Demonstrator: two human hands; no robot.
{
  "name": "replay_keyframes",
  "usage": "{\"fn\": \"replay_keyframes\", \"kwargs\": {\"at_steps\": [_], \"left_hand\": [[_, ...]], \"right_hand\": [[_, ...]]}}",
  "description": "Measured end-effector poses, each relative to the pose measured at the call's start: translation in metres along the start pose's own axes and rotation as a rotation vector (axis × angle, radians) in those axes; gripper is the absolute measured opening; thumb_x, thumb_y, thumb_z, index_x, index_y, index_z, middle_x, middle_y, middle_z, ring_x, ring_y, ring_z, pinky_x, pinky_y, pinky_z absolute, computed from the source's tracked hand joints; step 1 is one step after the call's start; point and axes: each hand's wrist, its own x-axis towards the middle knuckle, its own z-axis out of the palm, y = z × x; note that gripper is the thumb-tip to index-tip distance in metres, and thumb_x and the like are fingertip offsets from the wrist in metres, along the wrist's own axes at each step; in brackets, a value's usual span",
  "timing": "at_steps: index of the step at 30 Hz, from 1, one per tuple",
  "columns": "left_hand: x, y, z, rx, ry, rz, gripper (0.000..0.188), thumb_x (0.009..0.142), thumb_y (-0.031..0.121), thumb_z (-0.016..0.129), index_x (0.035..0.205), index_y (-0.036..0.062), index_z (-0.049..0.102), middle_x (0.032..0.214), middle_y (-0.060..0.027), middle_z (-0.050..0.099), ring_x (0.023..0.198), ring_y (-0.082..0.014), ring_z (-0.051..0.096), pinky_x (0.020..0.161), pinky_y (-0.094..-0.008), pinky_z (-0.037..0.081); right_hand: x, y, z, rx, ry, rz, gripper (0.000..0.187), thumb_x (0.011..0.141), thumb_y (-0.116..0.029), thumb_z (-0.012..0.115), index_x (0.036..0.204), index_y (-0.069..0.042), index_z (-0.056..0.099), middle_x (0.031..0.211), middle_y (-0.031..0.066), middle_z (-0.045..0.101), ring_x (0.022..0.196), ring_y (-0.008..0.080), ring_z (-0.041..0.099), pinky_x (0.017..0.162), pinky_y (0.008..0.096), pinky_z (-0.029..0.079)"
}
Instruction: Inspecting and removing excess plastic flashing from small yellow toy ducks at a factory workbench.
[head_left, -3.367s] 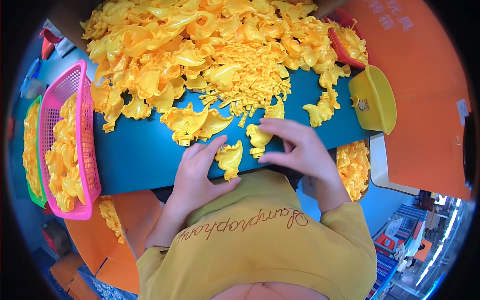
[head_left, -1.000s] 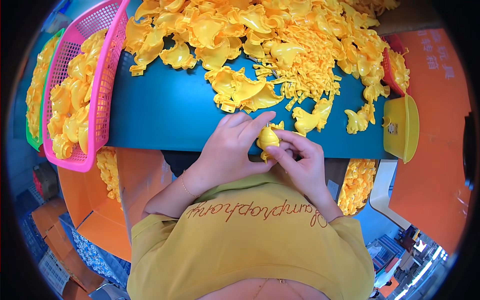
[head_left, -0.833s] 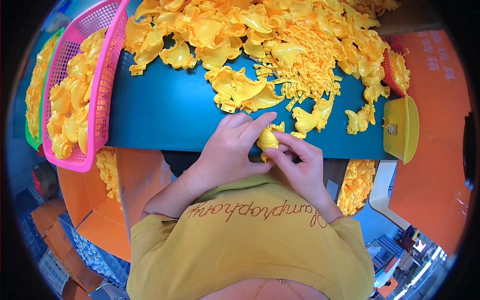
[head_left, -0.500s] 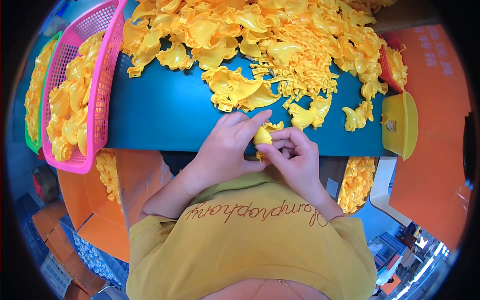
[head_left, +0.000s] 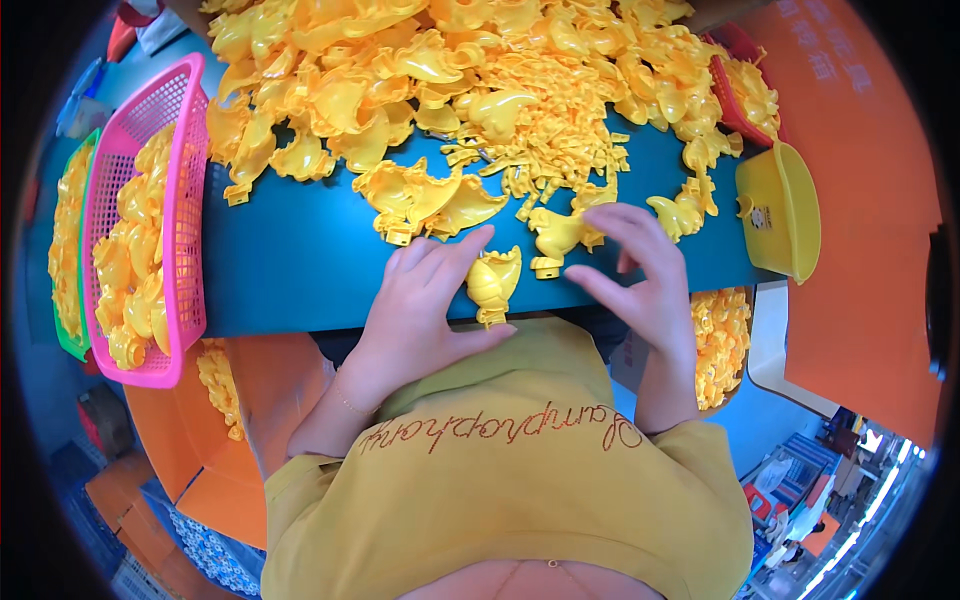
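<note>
Duck piece: a small yellow plastic duck shape (head_left: 493,285) lies at the near edge of the blue table (head_left: 290,265), long axis roughly twelve to six o'clock, tail end toward the person.
Left hand: the left hand (head_left: 420,300) is at nine o'clock from the piece, forefinger over its top and thumb under its lower end, so it pinches the piece; how firmly is hard to say from above.
Right hand: the right hand (head_left: 640,275) is at three o'clock, apart from that piece, fingers spread and holding nothing, tips touching another duck half (head_left: 558,235).
Nearer hand: the left.
Pile: loose yellow pieces (head_left: 480,90) heap at twelve o'clock.
Baskets: a pink basket (head_left: 190,150) of pieces stands at nine o'clock, a yellow tub (head_left: 785,210) at two o'clock.
</note>
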Motion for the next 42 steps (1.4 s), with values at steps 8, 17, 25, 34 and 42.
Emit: {"fn": "replay_keyframes", "kwargs": {"at_steps": [8,17,25,34,42], "left_hand": [[0.0,-0.002,0.004,-0.035,0.012,0.001,0.098,0.064,0.03,0.097,0.149,0.008,0.055,0.117,-0.0075,0.068,0.102,-0.0282,0.061,0.096,-0.0414,0.046],[-0.001,0.0,0.003,-0.029,0.003,-0.029,0.097,0.064,0.026,0.096,0.15,0.0105,0.055,0.11,-0.0041,0.067,0.101,-0.0258,0.061,0.094,-0.0411,0.046],[-0.003,-0.005,0.004,-0.054,0.014,-0.012,0.096,0.066,0.024,0.093,0.152,0.0101,0.053,0.105,-0.0044,0.067,0.102,-0.0264,0.061,0.096,-0.0414,0.046],[-0.004,-0.005,0.006,-0.053,0.03,-0.007,0.096,0.067,0.026,0.093,0.152,0.0094,0.052,0.104,-0.004,0.067,0.102,-0.0256,0.06,0.096,-0.041,0.045],[-0.003,-0.006,0.008,-0.059,0.039,-0.006,0.095,0.067,0.026,0.093,0.152,0.0094,0.052,0.103,-0.0036,0.067,0.102,-0.0249,0.06,0.096,-0.0411,0.045]], "right_hand": [[0.009,0.002,0.018,-0.099,-0.209,-0.116,0.07,0.073,-0.022,0.095,0.137,-0.012,0.069,0.139,0.0079,0.069,0.098,0.0133,0.069,0.061,0.0246,0.048],[-0.019,-0.008,0.028,0.444,-0.326,-0.004,0.078,0.064,-0.017,0.101,0.136,-0.014,0.07,0.142,0.0089,0.069,0.068,0.0,0.051,0.051,0.0168,0.035],[-0.021,0.001,0.056,0.303,-0.299,-0.179,0.08,0.068,-0.023,0.099,0.142,-0.014,0.068,0.145,0.0114,0.067,0.064,0.0019,0.051,0.051,0.0181,0.037],[-0.023,-0.003,0.049,0.294,-0.344,-0.108,0.072,0.076,-0.025,0.094,0.142,-0.017,0.066,0.147,0.0084,0.066,0.066,0.0104,0.065,0.057,0.0235,0.045],[-0.021,-0.002,0.05,0.221,-0.359,-0.173,0.078,0.072,-0.02,0.097,0.143,-0.012,0.066,0.147,0.0172,0.064,0.067,0.0065,0.063,0.05,0.0198,0.044]]}}
